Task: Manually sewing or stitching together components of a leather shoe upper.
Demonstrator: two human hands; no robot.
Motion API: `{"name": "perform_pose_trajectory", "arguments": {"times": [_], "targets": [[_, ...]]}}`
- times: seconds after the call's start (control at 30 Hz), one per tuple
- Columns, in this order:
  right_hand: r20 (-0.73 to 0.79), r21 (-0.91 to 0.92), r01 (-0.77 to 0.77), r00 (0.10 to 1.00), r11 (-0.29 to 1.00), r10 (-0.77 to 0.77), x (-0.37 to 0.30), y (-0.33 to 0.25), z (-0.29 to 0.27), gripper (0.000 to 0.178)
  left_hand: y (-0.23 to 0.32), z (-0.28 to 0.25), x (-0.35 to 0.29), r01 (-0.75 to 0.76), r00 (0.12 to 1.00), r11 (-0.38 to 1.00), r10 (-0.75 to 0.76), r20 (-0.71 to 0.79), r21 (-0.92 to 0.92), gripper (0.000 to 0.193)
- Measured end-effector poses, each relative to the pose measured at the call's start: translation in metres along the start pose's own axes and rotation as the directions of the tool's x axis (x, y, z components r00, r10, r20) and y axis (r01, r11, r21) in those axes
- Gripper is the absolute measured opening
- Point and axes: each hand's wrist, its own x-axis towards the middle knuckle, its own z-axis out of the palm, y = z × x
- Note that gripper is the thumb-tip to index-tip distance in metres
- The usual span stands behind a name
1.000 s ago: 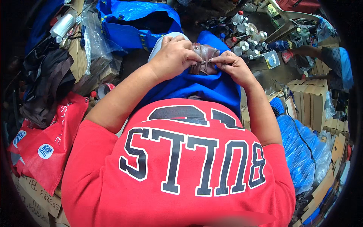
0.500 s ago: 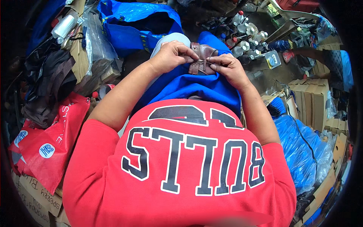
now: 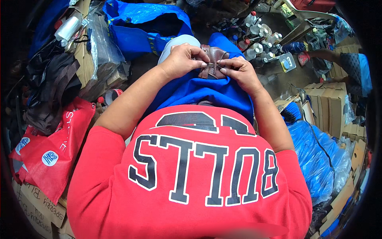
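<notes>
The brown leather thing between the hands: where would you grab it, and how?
I'd probably pinch the brown leather thing by its far edge, coming from the far side: that edge is uncovered, while the left hand and right hand crowd its middle and the near end meets blue cloth.

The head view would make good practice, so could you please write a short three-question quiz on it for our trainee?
1. Which thing is at the fingertips of both the left hand and the right hand?
A) a cardboard box
B) a brown leather piece
C) a blue brush

2. True or false: the red bag lies on the person's left.

3. Fill in the blank: ahead of the right hand, toward the top of the picture, stands a group of capped ____.

Key:
1. B
2. True
3. bottles
</notes>
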Motion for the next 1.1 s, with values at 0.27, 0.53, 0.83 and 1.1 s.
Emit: {"name": "perform_pose_trajectory", "arguments": {"times": [0.27, 0.53, 0.83, 1.1], "targets": [[0.001, 0.436, -0.192, 0.977, 0.879, 0.213, 0.008, -0.008, 0.012, 0.013, 0.016, 0.013, 0.004, -0.184, 0.968, 0.901, 0.237, -0.088, 0.393, 0.013], [0.023, -0.037, -0.098, 0.995, 0.994, 0.099, 0.007, -0.029, -0.023, 0.008, 0.035, -0.004, -0.013, -0.271, 0.931, 0.663, 0.366, 0.013, 0.698, 0.01], [0.331, -0.694, 0.309, 0.939, 0.65, -0.094, 0.005, -0.05, -0.01, 0.012, 0.049, 0.004, -0.025, -0.309, 0.949, 0.348, 0.049, 0.312, 0.885, 0.019], [-0.133, -0.298, -0.181, 0.98, 0.937, 0.147, -0.038, -0.002, -0.08, 0.006, 0.001, -0.111, -0.093, 0.194, 0.969, 0.841, -0.083, -0.234, 0.505, 0.009]]}}
